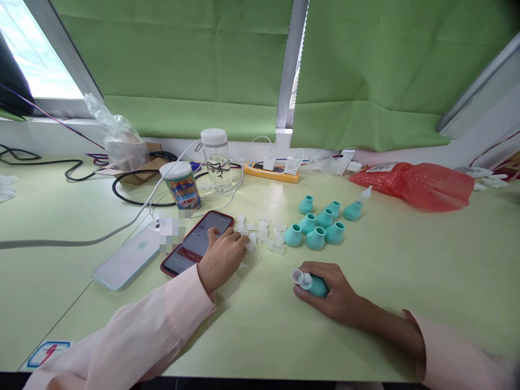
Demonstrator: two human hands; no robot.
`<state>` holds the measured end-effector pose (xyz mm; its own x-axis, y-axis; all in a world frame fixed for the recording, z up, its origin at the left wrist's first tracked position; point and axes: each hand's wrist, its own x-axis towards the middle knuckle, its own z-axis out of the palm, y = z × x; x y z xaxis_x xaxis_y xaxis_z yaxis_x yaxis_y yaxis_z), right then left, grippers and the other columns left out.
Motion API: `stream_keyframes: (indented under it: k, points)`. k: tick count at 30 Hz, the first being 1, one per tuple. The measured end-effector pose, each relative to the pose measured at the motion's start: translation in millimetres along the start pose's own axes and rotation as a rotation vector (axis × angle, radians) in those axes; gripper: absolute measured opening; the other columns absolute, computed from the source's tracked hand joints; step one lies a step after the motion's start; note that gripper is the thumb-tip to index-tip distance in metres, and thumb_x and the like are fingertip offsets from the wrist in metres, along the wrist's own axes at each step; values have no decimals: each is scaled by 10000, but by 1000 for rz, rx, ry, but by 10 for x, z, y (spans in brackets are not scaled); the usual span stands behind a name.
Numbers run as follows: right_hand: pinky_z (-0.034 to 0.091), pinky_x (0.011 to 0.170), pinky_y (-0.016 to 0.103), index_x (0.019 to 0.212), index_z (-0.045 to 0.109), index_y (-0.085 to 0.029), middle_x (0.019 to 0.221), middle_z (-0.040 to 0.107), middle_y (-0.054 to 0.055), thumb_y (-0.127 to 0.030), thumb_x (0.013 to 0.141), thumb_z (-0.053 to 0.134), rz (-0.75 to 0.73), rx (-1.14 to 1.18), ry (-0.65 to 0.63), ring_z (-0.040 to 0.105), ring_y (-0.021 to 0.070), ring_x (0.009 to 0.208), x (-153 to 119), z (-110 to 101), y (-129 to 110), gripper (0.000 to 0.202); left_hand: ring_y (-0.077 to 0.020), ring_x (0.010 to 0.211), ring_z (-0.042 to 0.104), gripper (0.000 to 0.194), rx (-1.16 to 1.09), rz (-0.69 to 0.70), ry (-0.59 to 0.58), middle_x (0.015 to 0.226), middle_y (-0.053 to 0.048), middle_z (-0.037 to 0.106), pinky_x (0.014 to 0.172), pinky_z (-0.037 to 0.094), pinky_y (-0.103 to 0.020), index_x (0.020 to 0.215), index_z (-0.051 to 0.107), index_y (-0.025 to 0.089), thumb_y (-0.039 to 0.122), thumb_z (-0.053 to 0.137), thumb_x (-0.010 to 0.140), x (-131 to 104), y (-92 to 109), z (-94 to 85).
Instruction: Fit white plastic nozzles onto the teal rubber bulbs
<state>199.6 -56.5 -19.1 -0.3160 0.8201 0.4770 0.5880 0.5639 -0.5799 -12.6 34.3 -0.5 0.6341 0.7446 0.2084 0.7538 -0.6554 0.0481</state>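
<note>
My right hand (331,292) rests on the table, closed around a teal rubber bulb (317,285) with a clear plastic tip (300,279) at its left end. My left hand (221,254) lies beside a red-cased phone (197,242), thumb on its lit screen, fingers touching a heap of small clear plastic tips (262,234). Just beyond stands a cluster of several teal bulbs (319,227). One more teal bulb with a clear tip (354,209) lies apart to the right.
A pale blue phone (128,260) lies left of the red one. Behind are a printed can (183,187), a clear jar with white lid (216,160), cables, an orange power strip (271,170), a plastic bag (119,138) and a red bag (418,184).
</note>
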Motion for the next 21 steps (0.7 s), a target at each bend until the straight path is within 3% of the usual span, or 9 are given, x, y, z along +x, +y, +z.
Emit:
stream_keyframes:
  k: [5,13,17,21]
  points:
    - [399,521,225,719,480,-190,602,519,-12,-236,747,535,1,-17,5,474,107,523,-12,10,5,77,-264,922,482,199,34,-14,-37,907,-101,609,769,295,-461,955,571,168,288,490,817,-5,71,10]
    - [459,654,256,891,522,-190,763,614,19,-263,780,526,129,-75,47,582,146,691,-25,13,10,132,-244,913,523,88,-138,41,94,830,-69,651,804,260,-494,842,567,145,179,528,772,-20,123,12]
    - [449,749,292,1058,481,-180,914,593,59,-259,835,440,131,-114,-68,559,174,862,-17,-47,-39,240,-181,770,560,109,-532,100,238,757,-42,642,769,353,-391,812,600,148,230,585,743,-69,197,-39]
    - [452,661,284,1057,496,-174,811,586,49,-267,838,447,51,-135,-131,552,164,750,-7,-63,-67,242,-149,665,554,232,-1060,22,198,679,-36,626,639,437,-268,793,649,131,262,713,612,-127,302,-56]
